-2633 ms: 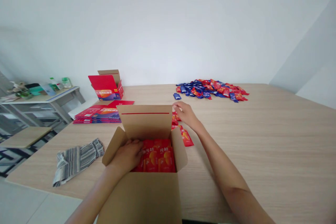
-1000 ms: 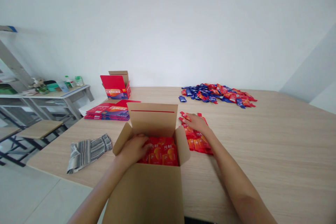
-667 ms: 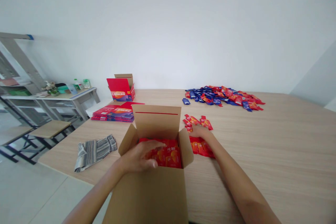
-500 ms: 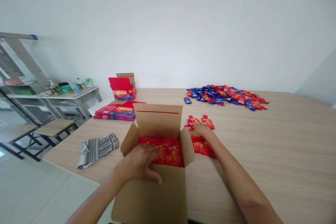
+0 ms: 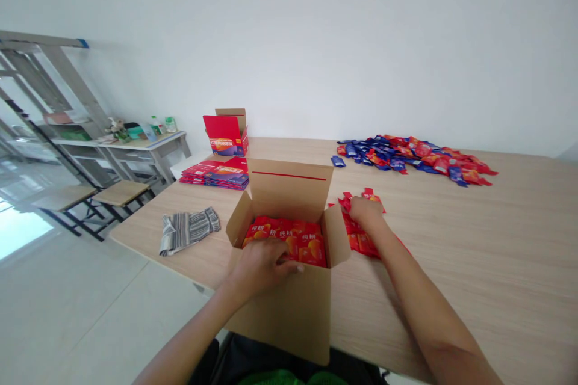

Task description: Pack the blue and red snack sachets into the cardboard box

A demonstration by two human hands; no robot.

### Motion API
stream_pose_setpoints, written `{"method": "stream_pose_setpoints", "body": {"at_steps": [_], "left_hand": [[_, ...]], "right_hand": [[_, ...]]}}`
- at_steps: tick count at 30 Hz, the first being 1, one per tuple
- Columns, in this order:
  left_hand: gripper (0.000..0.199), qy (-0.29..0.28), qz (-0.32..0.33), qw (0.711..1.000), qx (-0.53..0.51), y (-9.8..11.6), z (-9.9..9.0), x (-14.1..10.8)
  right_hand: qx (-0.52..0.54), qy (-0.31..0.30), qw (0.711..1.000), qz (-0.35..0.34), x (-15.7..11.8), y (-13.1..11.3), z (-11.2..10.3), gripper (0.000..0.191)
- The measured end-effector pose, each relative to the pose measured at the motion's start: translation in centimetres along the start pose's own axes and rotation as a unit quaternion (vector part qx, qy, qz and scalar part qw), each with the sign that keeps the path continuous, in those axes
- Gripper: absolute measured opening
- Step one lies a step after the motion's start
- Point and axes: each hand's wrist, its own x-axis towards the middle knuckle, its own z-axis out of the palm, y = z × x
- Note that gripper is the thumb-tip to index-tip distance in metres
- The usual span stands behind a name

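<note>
Left hand (image 5: 264, 261) shifted from inside open brown cardboard box (image 5: 293, 307) to its near edge, flat red pouches (image 5: 311, 246) within, right hand (image 5: 366, 212) at loose red pouches (image 5: 362, 245) right of box, both hands' finger grip unclear

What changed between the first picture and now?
The left hand moved from inside the box to its near edge. The right hand moved from beside the back flap to the red packets, now more exposed. The striped cloth and mixed packet pile stayed put.

Red-and-orange packets (image 5: 311, 246); brown box (image 5: 295, 313); grey-and-white striped cloth (image 5: 188, 230); pale wood-grained table (image 5: 460, 240); white wall (image 5: 289, 42).
</note>
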Motion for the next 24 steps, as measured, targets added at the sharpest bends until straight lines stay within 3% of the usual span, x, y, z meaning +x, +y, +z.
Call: {"method": "stream_pose_setpoints", "body": {"at_steps": [3, 8, 13, 16, 18, 20, 22, 24], "left_hand": [[0.037, 0.104, -0.067, 0.984, -0.132, 0.2, 0.1, 0.3], [0.036, 0.310, -0.135, 0.885, -0.321, -0.7, 0.0, 1.2], [0.044, 0.358, -0.207, 0.763, -0.497, -1.3, -0.2, 2.5], [0.055, 0.350, -0.235, 0.693, -0.585, -1.4, -0.6, 3.0], [0.060, 0.345, -0.241, 0.672, -0.609, -1.5, -0.8, 3.1], [0.062, 0.364, -0.227, 0.659, -0.618, -1.4, -0.8, 3.0], [0.061, 0.390, -0.199, 0.651, -0.620, -1.4, -0.8, 2.8], [0.058, 0.391, -0.185, 0.656, -0.619, -1.4, -0.7, 2.6]], "right_hand": [[-0.012, -0.002, 0.999, 0.032, -0.2, 0.3, -0.3, 0.050], [-0.012, -0.022, 0.999, 0.024, -0.3, 1.4, -1.4, 0.042], [0.014, -0.022, 0.999, -0.023, -1.0, 4.6, -4.6, 0.036], [0.051, 0.079, 0.995, -0.032, -2.7, 6.2, -6.6, 0.031], [0.110, 0.211, 0.970, -0.050, -4.5, 6.1, -7.7, 0.026], [0.202, 0.322, 0.920, -0.095, -6.7, 4.6, -8.3, 0.024], [0.317, 0.353, 0.865, -0.162, -8.8, 2.1, -8.5, 0.026], [0.429, 0.305, 0.815, -0.242, -10.7, -0.7, -8.2, 0.031]]}}
